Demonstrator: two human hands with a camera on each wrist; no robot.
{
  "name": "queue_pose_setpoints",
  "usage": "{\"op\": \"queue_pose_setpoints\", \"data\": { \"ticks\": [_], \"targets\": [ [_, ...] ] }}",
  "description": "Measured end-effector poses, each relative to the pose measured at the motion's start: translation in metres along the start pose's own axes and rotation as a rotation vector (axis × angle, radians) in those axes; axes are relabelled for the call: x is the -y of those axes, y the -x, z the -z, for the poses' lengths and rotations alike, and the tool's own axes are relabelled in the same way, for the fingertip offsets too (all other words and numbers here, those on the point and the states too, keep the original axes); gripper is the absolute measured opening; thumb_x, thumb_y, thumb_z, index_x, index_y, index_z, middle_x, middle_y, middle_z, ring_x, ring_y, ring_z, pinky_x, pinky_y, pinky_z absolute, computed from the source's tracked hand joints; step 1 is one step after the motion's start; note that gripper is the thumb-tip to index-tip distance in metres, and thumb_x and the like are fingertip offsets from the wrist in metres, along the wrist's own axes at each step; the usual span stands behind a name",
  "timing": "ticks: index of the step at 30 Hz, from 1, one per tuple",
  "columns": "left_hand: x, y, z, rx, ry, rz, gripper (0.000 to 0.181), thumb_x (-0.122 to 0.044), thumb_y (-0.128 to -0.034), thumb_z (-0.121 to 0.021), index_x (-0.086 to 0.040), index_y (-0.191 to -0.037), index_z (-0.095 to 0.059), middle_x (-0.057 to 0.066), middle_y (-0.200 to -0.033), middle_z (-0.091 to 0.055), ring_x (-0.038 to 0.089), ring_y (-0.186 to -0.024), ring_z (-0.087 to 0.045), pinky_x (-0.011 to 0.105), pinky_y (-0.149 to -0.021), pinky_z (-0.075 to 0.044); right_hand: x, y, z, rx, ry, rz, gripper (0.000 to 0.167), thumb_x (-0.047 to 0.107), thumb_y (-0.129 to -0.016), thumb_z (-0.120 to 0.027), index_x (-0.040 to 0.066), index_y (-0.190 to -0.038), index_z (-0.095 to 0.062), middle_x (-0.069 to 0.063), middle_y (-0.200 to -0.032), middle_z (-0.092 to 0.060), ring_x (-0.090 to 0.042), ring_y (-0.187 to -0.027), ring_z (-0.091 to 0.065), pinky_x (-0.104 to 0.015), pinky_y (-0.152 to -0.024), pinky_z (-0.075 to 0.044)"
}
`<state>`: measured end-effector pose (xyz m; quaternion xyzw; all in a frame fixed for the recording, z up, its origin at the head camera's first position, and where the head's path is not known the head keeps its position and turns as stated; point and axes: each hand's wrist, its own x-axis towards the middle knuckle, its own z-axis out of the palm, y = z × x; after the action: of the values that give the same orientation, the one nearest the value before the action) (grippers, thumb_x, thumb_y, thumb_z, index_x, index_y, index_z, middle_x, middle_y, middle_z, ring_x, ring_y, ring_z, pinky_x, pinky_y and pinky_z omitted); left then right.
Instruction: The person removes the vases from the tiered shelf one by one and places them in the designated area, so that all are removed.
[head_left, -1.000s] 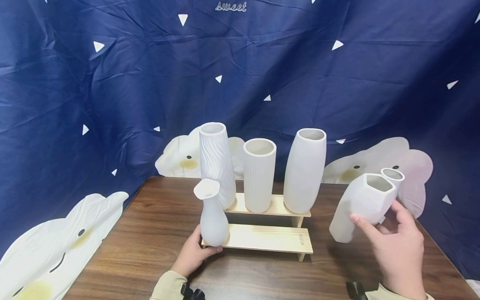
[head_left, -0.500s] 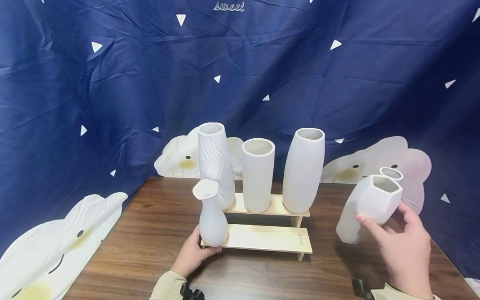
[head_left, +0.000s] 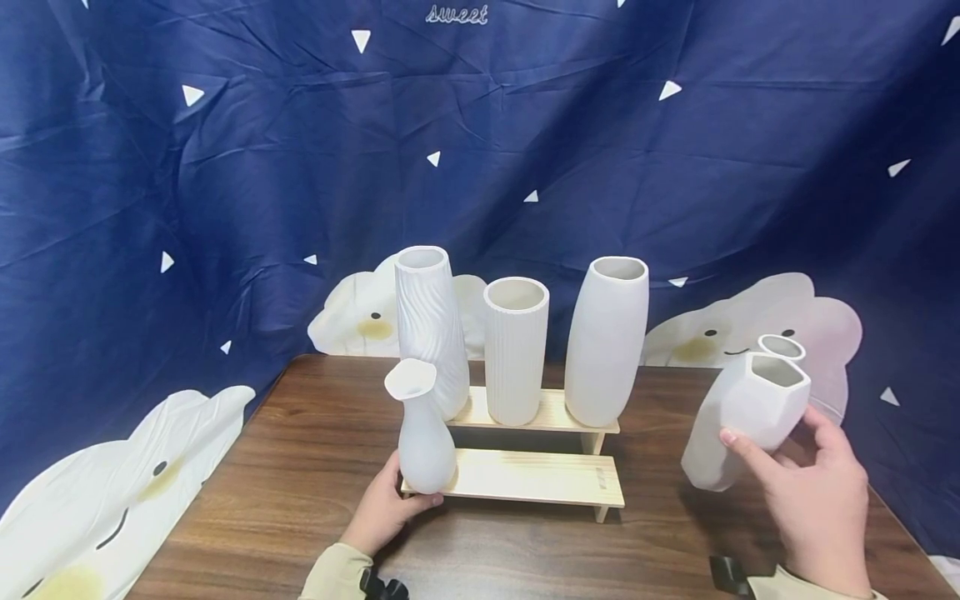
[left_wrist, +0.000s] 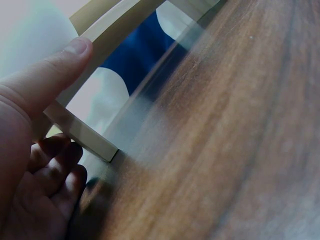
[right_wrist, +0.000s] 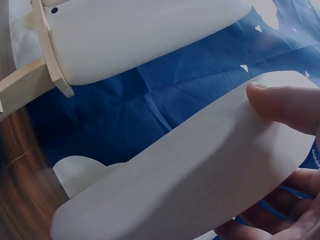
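My left hand (head_left: 388, 508) grips the left end of the two-step wooden stand's lower board (head_left: 536, 477), beside a small flared vase (head_left: 426, 450) standing there. In the left wrist view, the thumb lies along the board's edge and curled fingers (left_wrist: 55, 170) are by the stand's leg (left_wrist: 87, 137). On the right, my right hand (head_left: 817, 500) holds a white faceted vase (head_left: 738, 417), tilted with its mouth to the upper right. The right wrist view shows the thumb on one side of this vase (right_wrist: 185, 160) and the other fingers opposite, partly hidden.
On the upper board stand a wavy vase (head_left: 435, 333), a ribbed vase (head_left: 516, 362) and a tall smooth vase (head_left: 607, 342). Another round-mouthed vase (head_left: 782, 346) is mostly hidden behind the held one. Blue patterned cloth (head_left: 480, 125) hangs behind the brown table (head_left: 285, 475).
My right hand has moved a little to the right with the faceted vase, which covers more of the round-mouthed vase. My left hand has stayed at the stand.
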<state>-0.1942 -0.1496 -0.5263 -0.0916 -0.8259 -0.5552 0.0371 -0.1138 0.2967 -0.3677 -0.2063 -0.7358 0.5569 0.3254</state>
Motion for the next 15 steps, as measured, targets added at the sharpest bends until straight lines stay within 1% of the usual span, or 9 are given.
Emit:
{"op": "queue_pose_setpoints", "data": {
  "ticks": [2,8,15],
  "targets": [
    [-0.0007,0.0005,0.0001,-0.001,0.0,0.004,0.085,-0.024,-0.0683,-0.094,-0.013,-0.141,-0.051,0.003,-0.131,-0.063,0.028,-0.131,-0.052,0.052,-0.112,-0.035,-0.001,-0.0005,0.0007,-0.002,0.018,0.003,0.074,-0.001,-0.068,-0.091,0.016,-0.134,-0.062,0.016,-0.106,-0.063,0.006,-0.084,-0.064,-0.006,-0.07,-0.048],
    [-0.0011,0.0006,-0.0001,0.006,-0.001,0.005,0.086,-0.024,-0.0695,-0.093,-0.014,-0.143,-0.05,0.005,-0.135,-0.062,0.031,-0.134,-0.049,0.054,-0.113,-0.033,-0.0041,-0.0017,0.0047,-0.018,0.061,-0.017,0.073,0.004,-0.068,-0.092,0.018,-0.134,-0.062,0.022,-0.095,-0.063,0.008,-0.078,-0.063,-0.006,-0.067,-0.047],
    [-0.0001,-0.0002,-0.0004,0.006,-0.001,0.003,0.086,-0.024,-0.0693,-0.093,-0.014,-0.143,-0.05,0.005,-0.135,-0.062,0.031,-0.134,-0.05,0.054,-0.114,-0.033,-0.0081,-0.0047,0.0099,-0.035,0.117,-0.049,0.076,0.013,-0.068,-0.094,0.017,-0.136,-0.06,0.026,-0.088,-0.06,0.01,-0.074,-0.06,-0.006,-0.066,-0.044]
  ]
}}
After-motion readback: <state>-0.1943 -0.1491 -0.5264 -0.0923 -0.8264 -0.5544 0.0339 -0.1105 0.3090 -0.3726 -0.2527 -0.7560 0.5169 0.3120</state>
